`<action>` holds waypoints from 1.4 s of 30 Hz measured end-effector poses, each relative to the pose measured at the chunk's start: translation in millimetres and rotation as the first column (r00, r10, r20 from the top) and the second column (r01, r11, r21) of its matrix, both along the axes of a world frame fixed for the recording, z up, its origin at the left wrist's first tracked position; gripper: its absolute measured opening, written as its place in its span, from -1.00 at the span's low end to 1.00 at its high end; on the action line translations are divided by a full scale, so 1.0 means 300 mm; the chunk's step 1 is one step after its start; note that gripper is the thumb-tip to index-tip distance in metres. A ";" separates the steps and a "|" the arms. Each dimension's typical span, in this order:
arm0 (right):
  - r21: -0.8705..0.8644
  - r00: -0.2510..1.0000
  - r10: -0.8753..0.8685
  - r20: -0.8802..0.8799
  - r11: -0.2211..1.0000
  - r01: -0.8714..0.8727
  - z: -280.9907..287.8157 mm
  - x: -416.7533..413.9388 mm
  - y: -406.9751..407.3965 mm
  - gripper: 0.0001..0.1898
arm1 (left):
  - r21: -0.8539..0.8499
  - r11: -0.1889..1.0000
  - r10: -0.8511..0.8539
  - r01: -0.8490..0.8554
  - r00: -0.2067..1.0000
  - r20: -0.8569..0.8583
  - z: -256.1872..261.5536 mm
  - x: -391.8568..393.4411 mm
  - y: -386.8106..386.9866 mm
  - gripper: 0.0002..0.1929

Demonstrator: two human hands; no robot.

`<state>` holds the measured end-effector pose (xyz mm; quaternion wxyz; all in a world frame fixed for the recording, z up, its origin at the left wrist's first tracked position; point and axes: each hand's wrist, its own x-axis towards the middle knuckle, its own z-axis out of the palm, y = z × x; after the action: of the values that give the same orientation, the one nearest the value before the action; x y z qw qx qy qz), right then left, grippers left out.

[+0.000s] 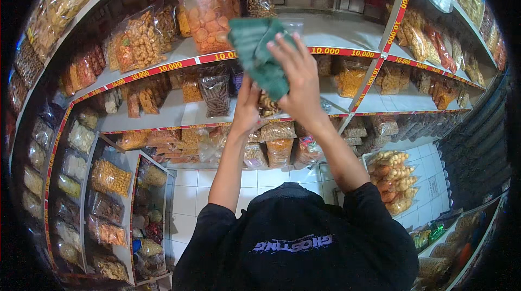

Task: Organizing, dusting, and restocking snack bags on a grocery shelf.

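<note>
My right hand (299, 77) grips a green cloth (260, 51), its fingers spread over the folds. The cloth is blurred and hangs in front of the upper shelf's edge. My left hand (246, 108) is raised at the cloth's lower left side, with its fingers partly hidden. Just beside it, under the cloth, shows a clear bag of brown snacks (268, 106); whether my left hand holds this bag or the cloth cannot be made out. Behind the cloth stands a large clear bag of round orange crackers (207, 22) on the upper shelf (338, 32).
Curved around me are shelves with red price strips (325, 51). Bagged snacks, such as a bag of dark sticks (215, 95), fill many places. A side rack (110, 177) stands at left. Several snack bags (392, 181) stand low at right, by the white tiled floor (187, 205).
</note>
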<state>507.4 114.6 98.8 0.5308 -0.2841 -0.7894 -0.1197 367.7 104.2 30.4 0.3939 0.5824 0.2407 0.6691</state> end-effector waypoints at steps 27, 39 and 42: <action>-0.752 0.880 0.427 0.208 0.645 -0.136 0.191 0.358 0.682 -0.16 | -0.008 0.987 -0.150 0.160 0.936 0.319 0.285 -0.044 0.572 -0.50; -0.878 0.909 0.294 -0.297 0.290 -0.381 0.175 0.066 1.041 -0.22 | -0.375 0.884 0.221 -0.279 0.956 -0.190 0.385 -0.089 0.890 -0.53; -0.764 0.915 0.293 -0.278 0.510 -0.396 0.087 -0.001 1.127 -0.25 | -0.226 0.858 0.294 -0.462 0.802 -0.520 0.357 -0.149 0.934 -0.27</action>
<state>507.1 452.6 124.8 0.3998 -0.3371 -0.7651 0.3756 323.1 384.5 137.5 0.2751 0.5876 0.5536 0.5221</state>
